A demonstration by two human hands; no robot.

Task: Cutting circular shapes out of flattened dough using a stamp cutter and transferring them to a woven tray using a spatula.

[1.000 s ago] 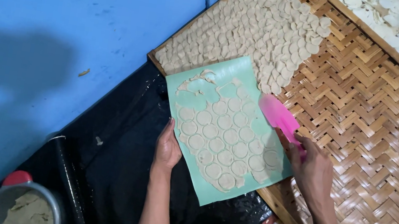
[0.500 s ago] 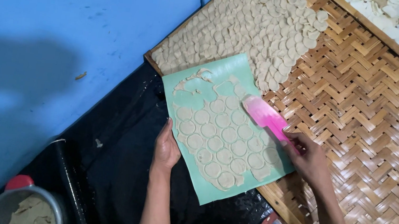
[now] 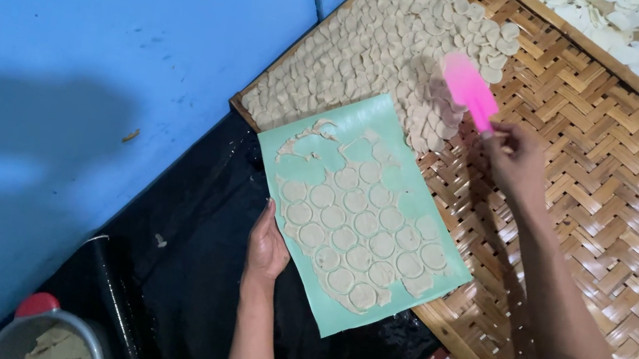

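Left hand (image 3: 268, 246) flat, fingers open, pressing left edge of green mat (image 3: 361, 212) with cut dough rounds. Right hand (image 3: 516, 155) closed on pink spatula (image 3: 469, 88), blade over dough discs (image 3: 396, 46) on woven bamboo tray (image 3: 633, 195). Blue wall (image 3: 102, 43) left.

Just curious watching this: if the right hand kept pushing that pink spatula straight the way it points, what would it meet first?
Probably the pale dough discs on the woven bamboo tray; the pink spatula in the right hand already hovers at their edge.

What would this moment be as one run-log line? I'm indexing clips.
left hand: steadying green mat | right hand: holding pink spatula over dough discs | woven bamboo tray beneath
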